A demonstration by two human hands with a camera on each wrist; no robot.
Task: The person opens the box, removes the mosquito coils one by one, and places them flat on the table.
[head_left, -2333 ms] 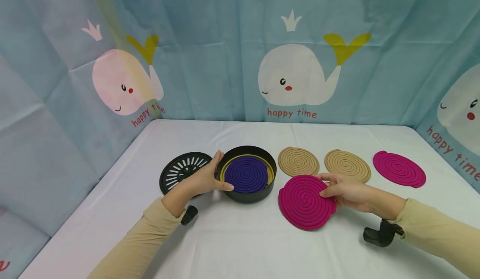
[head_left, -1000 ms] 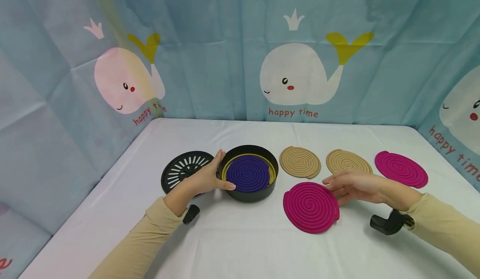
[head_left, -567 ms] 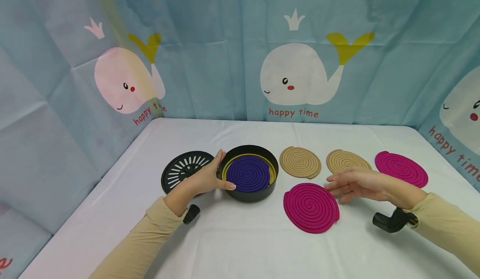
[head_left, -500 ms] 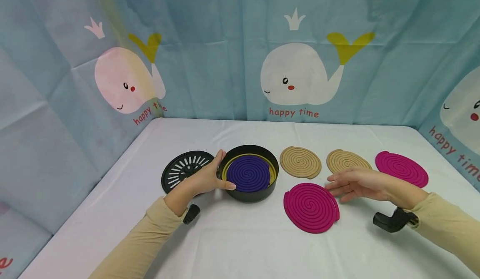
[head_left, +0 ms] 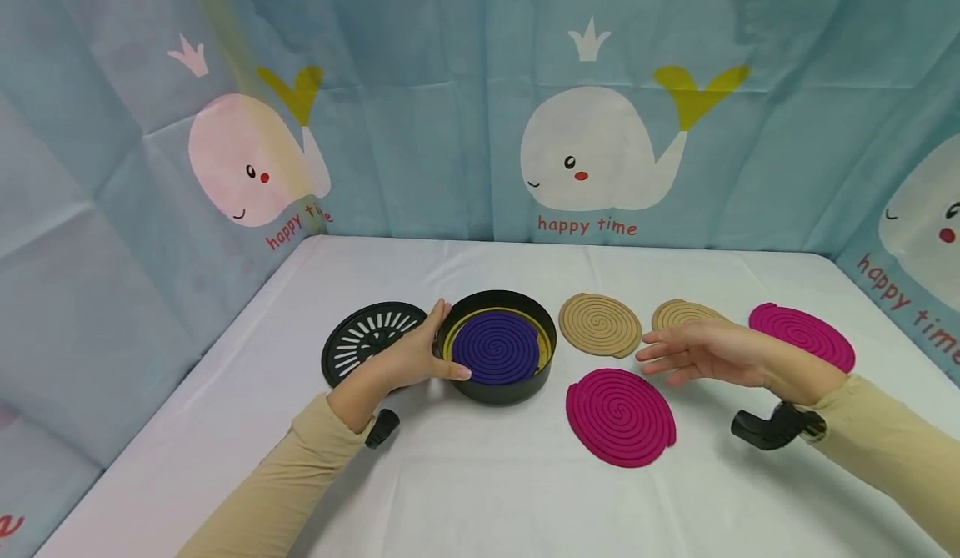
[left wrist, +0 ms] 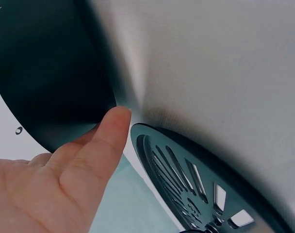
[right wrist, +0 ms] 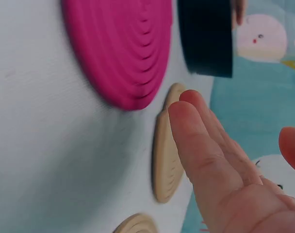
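My left hand (head_left: 412,358) holds the left side of a round black container (head_left: 501,394), thumb at the front rim and fingers along the outer wall. Inside lies a purple spiral coaster (head_left: 495,347) on top of a yellow one (head_left: 543,348). Over the table hovers my right hand (head_left: 712,359), fingers extended and nothing in them. In front of its fingertips a magenta spiral coaster (head_left: 621,418) lies flat. A tan spiral coaster (head_left: 600,325) is just beyond those fingertips, and a second tan coaster (head_left: 681,311) is partly hidden behind the hand.
A black slotted lid (head_left: 367,337) lies left of the container, partly covered by the left hand. Another magenta coaster (head_left: 804,333) rests at the far right. A blue whale-print curtain (head_left: 420,166) closes off the back of the white table (head_left: 480,491).
The right hand let go of the front magenta coaster, which now lies on the table. It drew back right, then shifted up and left toward the tan coasters. The left hand stays put.
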